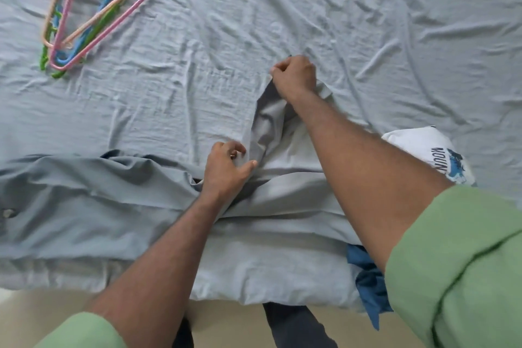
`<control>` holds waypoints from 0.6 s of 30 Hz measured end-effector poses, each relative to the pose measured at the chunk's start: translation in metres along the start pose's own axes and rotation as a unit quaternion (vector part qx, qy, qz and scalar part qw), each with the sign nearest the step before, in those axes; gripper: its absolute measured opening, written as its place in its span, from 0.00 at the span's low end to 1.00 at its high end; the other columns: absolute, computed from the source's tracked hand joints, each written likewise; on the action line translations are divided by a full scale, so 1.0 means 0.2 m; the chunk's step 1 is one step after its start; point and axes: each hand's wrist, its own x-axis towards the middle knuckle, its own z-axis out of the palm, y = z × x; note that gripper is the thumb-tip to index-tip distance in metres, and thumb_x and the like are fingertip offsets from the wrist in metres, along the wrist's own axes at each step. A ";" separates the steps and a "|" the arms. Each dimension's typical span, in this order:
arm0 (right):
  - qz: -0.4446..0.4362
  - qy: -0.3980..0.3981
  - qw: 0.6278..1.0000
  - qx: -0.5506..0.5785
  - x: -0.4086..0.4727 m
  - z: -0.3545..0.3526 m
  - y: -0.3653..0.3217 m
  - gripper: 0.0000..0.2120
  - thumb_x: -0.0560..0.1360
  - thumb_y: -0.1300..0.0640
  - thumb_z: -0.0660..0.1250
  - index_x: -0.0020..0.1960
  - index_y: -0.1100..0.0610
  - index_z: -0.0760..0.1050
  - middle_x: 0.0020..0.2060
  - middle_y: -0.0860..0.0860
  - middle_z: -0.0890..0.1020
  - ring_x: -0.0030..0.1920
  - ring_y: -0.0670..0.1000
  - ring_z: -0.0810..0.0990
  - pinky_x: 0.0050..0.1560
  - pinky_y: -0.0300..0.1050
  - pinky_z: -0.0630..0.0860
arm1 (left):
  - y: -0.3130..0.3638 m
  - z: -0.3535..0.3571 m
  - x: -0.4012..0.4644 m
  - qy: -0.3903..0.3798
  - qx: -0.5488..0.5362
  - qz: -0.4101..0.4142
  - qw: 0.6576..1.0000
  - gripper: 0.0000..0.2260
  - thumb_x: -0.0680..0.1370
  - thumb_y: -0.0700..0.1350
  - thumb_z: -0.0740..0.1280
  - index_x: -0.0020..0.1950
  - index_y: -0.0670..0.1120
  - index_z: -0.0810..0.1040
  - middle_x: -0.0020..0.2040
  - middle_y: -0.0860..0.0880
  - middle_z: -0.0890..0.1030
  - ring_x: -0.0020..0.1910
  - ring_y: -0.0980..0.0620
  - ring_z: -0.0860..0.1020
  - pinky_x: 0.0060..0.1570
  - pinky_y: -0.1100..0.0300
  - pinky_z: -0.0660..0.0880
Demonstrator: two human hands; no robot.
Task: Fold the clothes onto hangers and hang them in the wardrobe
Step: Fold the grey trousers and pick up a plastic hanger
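Observation:
A grey-blue garment (84,200) lies spread across the near edge of the bed. My left hand (226,169) pinches a fold of its cloth near the middle. Farther up the bed, my right hand (295,76) grips the end of a sleeve-like part (268,127) of the same garment and holds it raised and stretched away from me. A pile of plastic hangers (84,8) in pink, green, blue and peach lies at the far left of the bed.
The bed is covered by a wrinkled pale blue sheet (367,22). A white printed T-shirt (432,155) lies at the right beside my right arm. A dark blue cloth (370,282) hangs over the bed's near edge. Beige floor (42,308) shows below.

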 end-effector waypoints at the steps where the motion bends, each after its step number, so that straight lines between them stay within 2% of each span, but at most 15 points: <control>1: 0.025 0.034 0.996 0.078 -0.02 -0.03 0.01 0.03 0.73 0.51 0.76 0.44 0.51 0.87 0.43 0.48 0.88 0.48 0.48 0.85 0.54 0.45 0.81 | 0.00 -0.01 -0.01 0.002 -0.013 -0.001 1.000 0.16 0.66 0.56 0.75 0.50 0.53 0.79 0.51 0.51 0.75 0.52 0.51 0.77 0.54 0.55 0.75; 3: 0.058 0.104 0.970 0.214 -0.08 -0.14 0.07 0.04 0.67 0.55 0.80 0.38 0.52 0.86 0.35 0.45 0.86 0.39 0.44 0.85 0.49 0.45 0.83 | 0.02 -0.02 -0.03 0.006 -0.023 0.003 1.000 0.22 0.64 0.62 0.71 0.54 0.55 0.76 0.52 0.55 0.72 0.56 0.49 0.76 0.57 0.49 0.76; 5: 0.095 0.164 0.935 0.300 -0.15 -0.24 0.22 0.06 0.63 0.62 0.79 0.35 0.53 0.83 0.31 0.46 0.84 0.34 0.46 0.83 0.45 0.47 0.83 | 0.04 -0.03 -0.04 0.003 -0.044 0.000 0.999 0.29 0.64 0.66 0.71 0.60 0.53 0.74 0.53 0.55 0.74 0.54 0.48 0.78 0.57 0.48 0.76; 7: 0.161 0.198 0.917 0.306 -0.24 -0.31 0.39 0.07 0.62 0.63 0.74 0.35 0.54 0.78 0.30 0.48 0.82 0.33 0.51 0.84 0.40 0.51 0.84 | 0.06 -0.03 -0.04 -0.030 -0.042 -0.002 0.999 0.31 0.65 0.65 0.72 0.63 0.51 0.73 0.52 0.52 0.78 0.51 0.48 0.79 0.56 0.50 0.77; 9: 0.200 0.180 0.920 0.285 -0.32 -0.33 0.53 0.05 0.66 0.63 0.68 0.39 0.55 0.74 0.33 0.50 0.81 0.32 0.51 0.84 0.39 0.52 0.84 | 0.06 -0.02 -0.04 -0.057 -0.006 0.019 0.998 0.30 0.66 0.62 0.73 0.63 0.50 0.73 0.52 0.51 0.79 0.52 0.48 0.79 0.57 0.49 0.76; 10: 0.187 0.174 0.933 0.253 -0.34 -0.33 0.58 0.05 0.68 0.63 0.66 0.40 0.54 0.74 0.34 0.49 0.81 0.34 0.51 0.84 0.42 0.53 0.84 | 0.06 0.00 -0.03 -0.060 0.011 0.028 0.998 0.30 0.67 0.61 0.74 0.64 0.50 0.72 0.53 0.51 0.78 0.53 0.48 0.78 0.58 0.47 0.76; 12: 0.102 0.168 0.968 0.157 -0.33 -0.29 0.59 0.07 0.70 0.64 0.66 0.41 0.52 0.74 0.36 0.47 0.81 0.40 0.51 0.82 0.49 0.52 0.81 | 0.07 0.01 -0.02 -0.045 0.007 0.015 0.999 0.30 0.69 0.57 0.77 0.66 0.49 0.71 0.56 0.51 0.77 0.56 0.48 0.77 0.59 0.46 0.75; 14: 0.009 0.142 0.985 0.092 -0.28 -0.25 0.52 0.08 0.72 0.65 0.65 0.45 0.54 0.77 0.39 0.49 0.81 0.43 0.52 0.80 0.50 0.49 0.77 | 0.07 0.02 0.00 -0.036 -0.023 -0.021 0.999 0.29 0.71 0.56 0.77 0.67 0.49 0.71 0.58 0.49 0.76 0.56 0.48 0.77 0.56 0.51 0.76; 16: -0.079 0.074 0.993 0.037 -0.23 -0.19 0.38 0.10 0.76 0.64 0.63 0.54 0.56 0.79 0.46 0.53 0.83 0.49 0.54 0.81 0.53 0.48 0.77 | 0.07 0.02 0.02 -0.047 -0.032 -0.030 0.998 0.26 0.73 0.55 0.76 0.66 0.48 0.72 0.57 0.50 0.77 0.53 0.51 0.77 0.51 0.56 0.74; 18: -0.137 -0.025 0.989 -0.039 -0.16 -0.12 0.25 0.14 0.81 0.56 0.60 0.66 0.52 0.74 0.55 0.56 0.82 0.58 0.57 0.79 0.59 0.52 0.75 | 0.07 0.01 0.03 -0.058 -0.024 -0.005 0.998 0.21 0.73 0.55 0.75 0.62 0.48 0.77 0.54 0.51 0.78 0.49 0.53 0.77 0.47 0.59 0.73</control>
